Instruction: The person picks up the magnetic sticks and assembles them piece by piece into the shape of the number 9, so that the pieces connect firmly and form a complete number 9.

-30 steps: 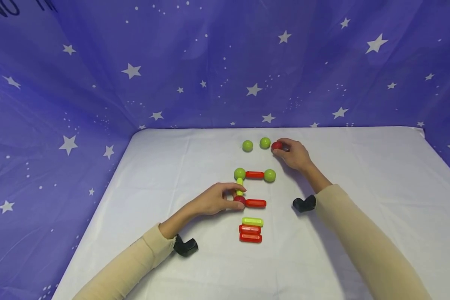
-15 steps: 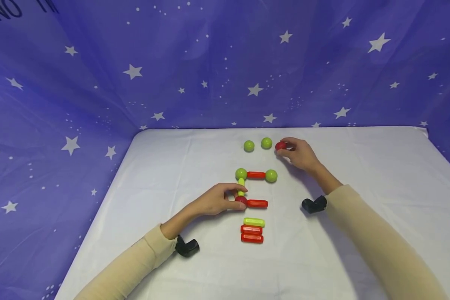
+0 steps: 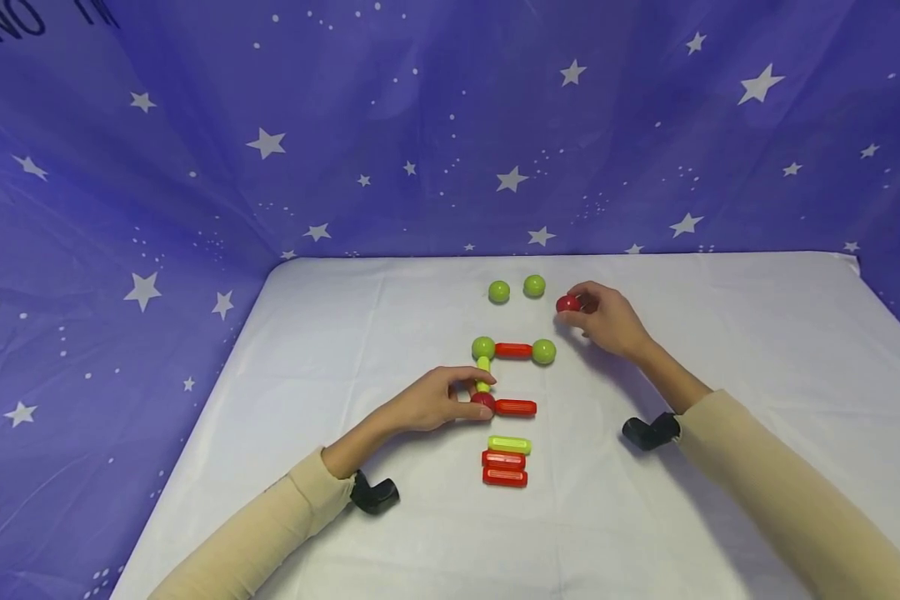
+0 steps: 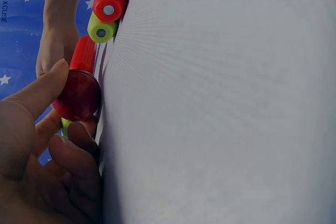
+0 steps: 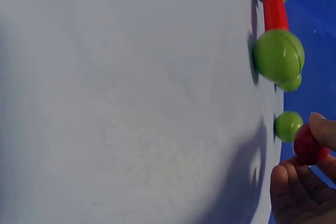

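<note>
My left hand pinches a red ball between thumb and fingers at the lower corner of a joined shape. From that ball a yellow-green rod runs up to a green ball, and a red rod points right. Another red rod links the upper green ball to a second green ball. At the upper right, my right hand pinches a second red ball. The right wrist view shows this red ball between thumb and fingers, apart from the tablecloth.
Two loose green balls lie near the back of the white-covered table. Below the shape lie a yellow-green rod and two red rods, with metal discs at their ends. A starry blue cloth hangs behind.
My right hand has moved right and slightly toward me with the red ball, away from the loose green balls. The left hand keeps its place on the other red ball.
</note>
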`<state>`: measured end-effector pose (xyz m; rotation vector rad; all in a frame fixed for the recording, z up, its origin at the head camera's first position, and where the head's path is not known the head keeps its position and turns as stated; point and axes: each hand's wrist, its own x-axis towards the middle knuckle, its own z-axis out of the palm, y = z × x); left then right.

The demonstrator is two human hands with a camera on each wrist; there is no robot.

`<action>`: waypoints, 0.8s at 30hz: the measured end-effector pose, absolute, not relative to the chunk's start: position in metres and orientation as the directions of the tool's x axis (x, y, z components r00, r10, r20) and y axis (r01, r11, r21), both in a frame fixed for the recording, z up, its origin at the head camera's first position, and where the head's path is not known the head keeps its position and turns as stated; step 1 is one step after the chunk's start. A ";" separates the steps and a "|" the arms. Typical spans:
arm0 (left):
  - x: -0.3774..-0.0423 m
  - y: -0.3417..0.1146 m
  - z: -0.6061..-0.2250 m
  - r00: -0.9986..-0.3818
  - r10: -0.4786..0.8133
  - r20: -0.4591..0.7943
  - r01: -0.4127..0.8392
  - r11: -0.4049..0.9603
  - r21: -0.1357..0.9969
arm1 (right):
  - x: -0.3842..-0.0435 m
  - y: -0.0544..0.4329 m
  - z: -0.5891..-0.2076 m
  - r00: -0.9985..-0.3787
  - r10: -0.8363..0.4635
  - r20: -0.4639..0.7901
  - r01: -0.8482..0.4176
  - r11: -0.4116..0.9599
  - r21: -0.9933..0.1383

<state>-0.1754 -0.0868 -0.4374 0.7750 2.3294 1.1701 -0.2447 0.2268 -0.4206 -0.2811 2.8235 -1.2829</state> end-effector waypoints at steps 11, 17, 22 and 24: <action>-0.176 -0.086 -0.437 -0.754 0.649 -0.104 0.308 0.489 0.816 | -0.219 0.221 -0.413 -0.972 -0.209 0.106 -0.215 0.618 -0.756; -0.176 -0.086 -0.438 -0.754 0.648 -0.104 0.305 0.487 0.819 | -0.203 0.218 -0.412 -0.962 -0.235 0.138 -0.256 0.601 -0.757; -0.176 -0.086 -0.438 -0.755 0.649 -0.099 0.306 0.482 0.821 | -0.191 0.215 -0.410 -0.958 -0.247 0.144 -0.266 0.583 -0.767; -0.176 -0.086 -0.438 -0.755 0.648 -0.102 0.304 0.483 0.821 | -0.185 0.215 -0.410 -0.957 -0.255 0.141 -0.267 0.576 -0.773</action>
